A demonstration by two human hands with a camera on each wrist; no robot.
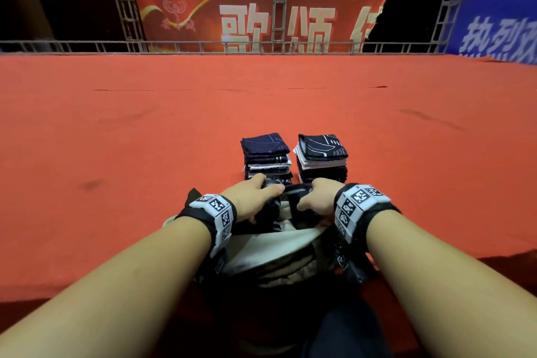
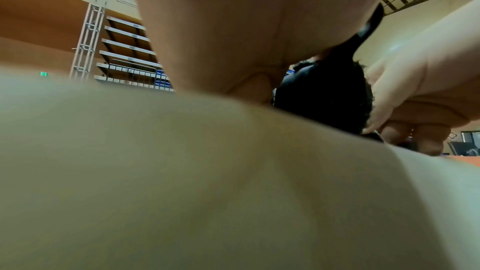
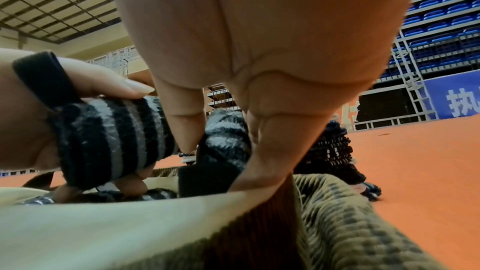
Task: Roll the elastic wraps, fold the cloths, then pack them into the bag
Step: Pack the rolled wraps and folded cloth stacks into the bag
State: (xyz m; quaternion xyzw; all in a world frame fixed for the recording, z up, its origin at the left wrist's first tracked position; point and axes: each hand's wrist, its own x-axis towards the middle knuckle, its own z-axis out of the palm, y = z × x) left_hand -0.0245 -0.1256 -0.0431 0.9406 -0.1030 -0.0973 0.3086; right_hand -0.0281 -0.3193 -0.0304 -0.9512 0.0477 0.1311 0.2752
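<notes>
- Elastic wrap (image 3: 111, 141), black-and-grey striped, rolled; left hand (image 1: 250, 200) grips it, thumb on top, over the mouth of the bag (image 1: 273, 244).
- Right hand (image 1: 318, 197) pinches a second striped wrap (image 3: 224, 141) with its black strap, just beside the first.
- Bag sits at the near edge of the red table (image 1: 116, 139).
- Two stacks of folded cloths (image 1: 266, 158), (image 1: 322, 157) stand just beyond the bag, side by side.

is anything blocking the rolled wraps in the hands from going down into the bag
Nothing visible does. The left hand grips a striped rolled wrap and the right hand another wrap, both right over the open mouth of the bag. Its cream lining gapes below them.
</notes>
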